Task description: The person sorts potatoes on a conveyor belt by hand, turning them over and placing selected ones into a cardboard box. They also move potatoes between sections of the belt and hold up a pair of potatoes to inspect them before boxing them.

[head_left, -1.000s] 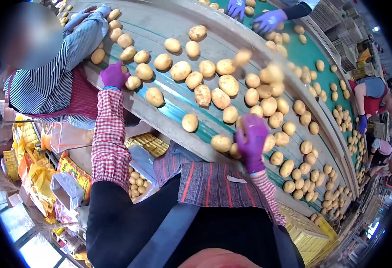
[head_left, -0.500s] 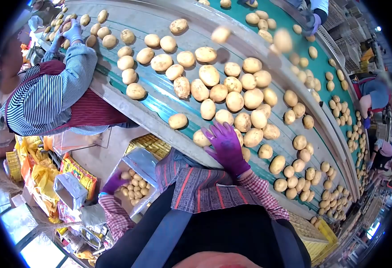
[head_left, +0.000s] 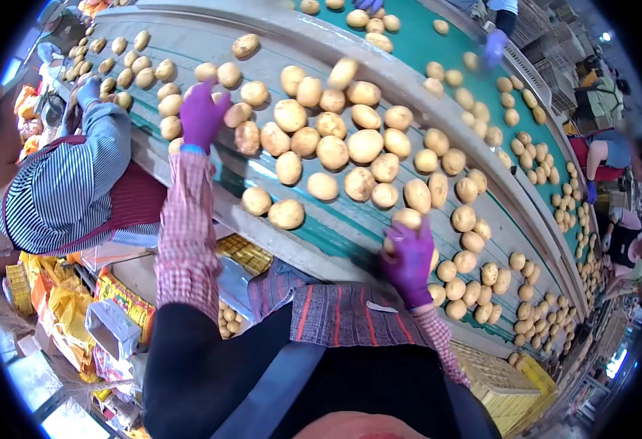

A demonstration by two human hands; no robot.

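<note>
Right hand [head_left: 408, 260], purple glove, sits low at the near edge of the green belt [head_left: 313, 234], fingers curled up around a potato [head_left: 407, 218] that pokes out above the fingertips; we read it as gripping that one. More potatoes lie just beside it on the right, near the belt edge. Left hand [head_left: 202, 113], also purple-gloved, is stretched out over the belt on a checked sleeve [head_left: 185, 219], fingers spread, palm down; we can't tell if anything is under it. It hovers right next to a reddish-brown potato [head_left: 248, 137] and touches or nearly touches a pale one at its fingertips. Below our arms we see a patterned apron [head_left: 343, 314], a bin of small potatoes [head_left: 227, 320] by the left elbow, and a yellow crate [head_left: 500, 380] to the right. Beyond the left hand a co-worker in a striped shirt [head_left: 57, 190] leans on the belt. Farther out, a second green belt [head_left: 423, 47] carries more potatoes, with other gloved people along it.
</note>
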